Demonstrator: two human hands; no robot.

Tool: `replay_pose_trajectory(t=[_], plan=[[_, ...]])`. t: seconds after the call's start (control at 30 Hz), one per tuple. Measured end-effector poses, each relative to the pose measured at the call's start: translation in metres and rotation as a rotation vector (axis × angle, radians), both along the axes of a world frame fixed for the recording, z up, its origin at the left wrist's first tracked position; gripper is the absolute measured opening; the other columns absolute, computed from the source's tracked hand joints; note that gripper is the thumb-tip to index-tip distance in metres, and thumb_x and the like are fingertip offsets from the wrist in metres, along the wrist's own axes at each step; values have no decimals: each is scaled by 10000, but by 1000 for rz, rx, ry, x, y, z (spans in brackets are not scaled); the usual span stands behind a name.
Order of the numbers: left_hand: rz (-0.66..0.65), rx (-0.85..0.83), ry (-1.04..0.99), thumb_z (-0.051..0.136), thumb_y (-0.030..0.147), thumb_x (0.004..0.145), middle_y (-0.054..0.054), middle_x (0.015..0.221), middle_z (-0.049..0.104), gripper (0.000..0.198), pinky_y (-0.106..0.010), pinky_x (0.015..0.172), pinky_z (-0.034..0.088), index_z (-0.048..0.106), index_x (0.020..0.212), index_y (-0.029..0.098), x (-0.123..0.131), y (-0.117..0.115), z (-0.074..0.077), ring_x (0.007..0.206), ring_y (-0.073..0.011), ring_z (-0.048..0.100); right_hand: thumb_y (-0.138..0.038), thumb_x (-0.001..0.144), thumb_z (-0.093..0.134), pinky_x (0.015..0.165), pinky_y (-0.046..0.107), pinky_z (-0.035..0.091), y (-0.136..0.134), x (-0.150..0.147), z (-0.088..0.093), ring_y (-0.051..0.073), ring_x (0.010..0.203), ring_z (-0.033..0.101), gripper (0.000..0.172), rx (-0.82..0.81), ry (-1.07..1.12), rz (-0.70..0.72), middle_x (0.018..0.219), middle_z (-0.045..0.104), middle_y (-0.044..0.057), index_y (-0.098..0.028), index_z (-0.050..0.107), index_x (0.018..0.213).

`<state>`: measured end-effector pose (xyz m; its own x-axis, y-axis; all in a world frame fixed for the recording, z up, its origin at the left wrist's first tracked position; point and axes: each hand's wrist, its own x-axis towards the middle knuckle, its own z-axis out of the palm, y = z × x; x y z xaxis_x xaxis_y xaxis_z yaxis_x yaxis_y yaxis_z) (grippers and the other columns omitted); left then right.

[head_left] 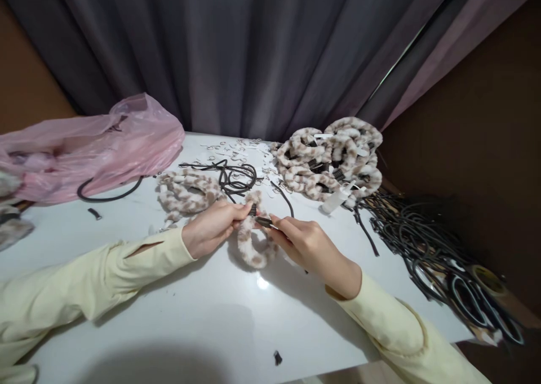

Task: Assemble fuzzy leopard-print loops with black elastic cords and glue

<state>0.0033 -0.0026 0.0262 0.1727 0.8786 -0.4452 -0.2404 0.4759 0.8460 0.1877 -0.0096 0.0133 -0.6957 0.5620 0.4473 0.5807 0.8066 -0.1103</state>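
Observation:
A fuzzy cream-and-brown spotted loop (253,250) lies on the white table (203,311) between my hands. My left hand (211,227) is closed, pinching one end of the loop near a dark ribbed end piece (252,209). My right hand (306,243) is closed too, gripping a thin dark rod-like piece (264,222) that meets that same end. Both arms wear pale yellow sleeves.
A pile of finished fuzzy loops (333,159) sits at the back right, another small heap (188,191) at the back left. Black cords (234,178) and small metal rings (230,147) lie behind my hands. A pink plastic bag (93,147) is at the left, many black hoops (439,254) at the right edge.

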Motion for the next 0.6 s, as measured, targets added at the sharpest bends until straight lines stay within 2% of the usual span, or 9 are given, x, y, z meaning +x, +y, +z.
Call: replay_pose_trajectory(t=[0.1,0.2,0.3,0.37,0.43,0.6], plan=[[-16,43,36,663,247,709,-6,560,566,197,-193,542,374,624,574,109,2,-3,-3,529,-85,467,-222,929,375,458,230,261,0,1,2,90,457,377,213,-69,-17,6,590,497,8,-136,530,810],[-43,106,35,662,282,711,-11,553,577,210,-215,593,401,645,585,115,4,-8,-4,549,-103,485,-256,907,432,458,201,285,1,0,4,73,455,396,232,-271,97,4,570,521,3,-139,554,748],[-45,165,24,653,332,728,16,500,533,255,-216,588,404,640,575,128,6,-10,-3,493,-87,426,-302,860,520,446,184,298,2,-1,8,66,438,408,254,-530,264,-92,506,530,-11,-131,583,683],[-57,203,19,647,368,738,20,501,530,273,-211,575,400,653,606,129,7,-9,-1,487,-84,413,-317,838,551,450,182,311,2,-2,10,71,456,434,256,-621,355,-158,518,557,-2,-122,601,678],[-73,229,11,637,391,750,10,536,559,282,-208,576,400,674,665,124,7,-8,1,508,-88,436,-315,833,557,456,183,311,1,-3,10,72,468,432,254,-598,394,-176,527,556,-1,-120,603,677],[-65,242,-14,630,381,768,-19,620,633,275,-219,614,413,700,739,117,7,-5,0,564,-105,508,-304,864,510,438,185,267,-4,-8,3,52,428,319,291,-383,355,-150,479,432,-44,-144,518,621]])
